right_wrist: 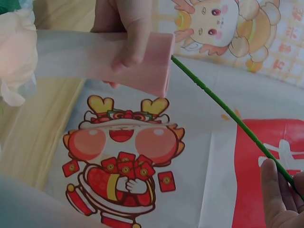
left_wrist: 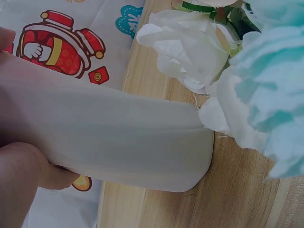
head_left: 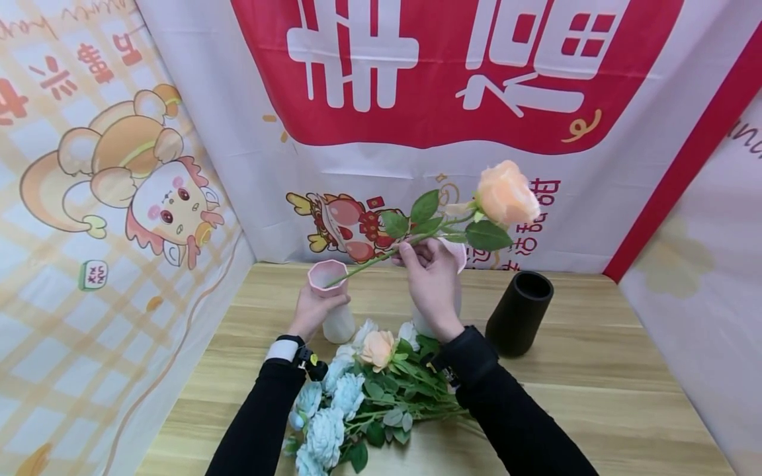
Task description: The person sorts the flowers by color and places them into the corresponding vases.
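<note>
My left hand (head_left: 317, 309) grips a pink-and-white vase (head_left: 339, 325) just below its pink rim; in the left wrist view the pale body of that vase (left_wrist: 128, 135) stretches toward the table. A peach rose (head_left: 506, 193) with green leaves is held by my right hand (head_left: 433, 281), its thumb and fingers pinching the stem. The stem slants down to the left, and its lower end is at the vase's mouth. In the right wrist view the green stem (right_wrist: 223, 105) has its tip beside the pink rim; whether it is inside cannot be told.
Behind my right hand stands another pink-and-white vase (head_left: 456, 254), partly hidden. A black vase (head_left: 520, 314) is to the right. Pale blue flowers (head_left: 325, 433), a second peach rose (head_left: 378, 349) and leafy stems lie on the wooden table (head_left: 595, 370). Printed cloth walls surround it.
</note>
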A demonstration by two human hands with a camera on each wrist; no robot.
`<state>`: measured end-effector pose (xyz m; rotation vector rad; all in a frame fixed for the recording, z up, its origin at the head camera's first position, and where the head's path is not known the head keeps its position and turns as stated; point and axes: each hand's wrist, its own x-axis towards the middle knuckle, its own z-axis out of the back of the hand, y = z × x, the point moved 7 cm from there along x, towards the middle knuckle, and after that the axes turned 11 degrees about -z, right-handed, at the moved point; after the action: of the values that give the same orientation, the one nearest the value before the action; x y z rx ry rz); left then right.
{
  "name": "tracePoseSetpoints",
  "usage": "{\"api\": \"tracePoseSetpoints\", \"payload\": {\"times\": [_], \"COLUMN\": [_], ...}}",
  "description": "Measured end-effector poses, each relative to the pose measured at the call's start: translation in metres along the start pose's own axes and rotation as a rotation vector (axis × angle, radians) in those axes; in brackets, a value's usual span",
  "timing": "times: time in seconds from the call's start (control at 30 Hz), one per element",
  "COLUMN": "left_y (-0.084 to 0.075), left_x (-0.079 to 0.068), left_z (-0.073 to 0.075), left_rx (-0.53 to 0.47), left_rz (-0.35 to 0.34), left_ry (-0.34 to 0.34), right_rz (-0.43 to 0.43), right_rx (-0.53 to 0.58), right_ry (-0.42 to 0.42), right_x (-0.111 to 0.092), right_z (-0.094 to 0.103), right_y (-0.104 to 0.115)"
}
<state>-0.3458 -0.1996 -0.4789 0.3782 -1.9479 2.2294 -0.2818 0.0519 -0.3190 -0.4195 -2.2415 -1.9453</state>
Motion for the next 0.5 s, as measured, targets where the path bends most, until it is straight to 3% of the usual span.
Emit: {"api": "tracePoseSetpoints", "payload": {"times": [0.33,0.5], "left_y": [0.003,0.004], "left_x": [0.001,0.003], "left_z": [-0.001,0.000], "left_rx": [0.003,0.015], "left_rz": [-0.016,-0.026], "left_ry": [0.006,0.017], "right_rz": [-0.043,0.012], "right_rx": [-0.196,-0.312], "right_ry": [0.084,0.162], "right_x": [0.002,0.004], "right_z": [-0.036,-0.050], "right_y": [-0.016,-0.022]}}
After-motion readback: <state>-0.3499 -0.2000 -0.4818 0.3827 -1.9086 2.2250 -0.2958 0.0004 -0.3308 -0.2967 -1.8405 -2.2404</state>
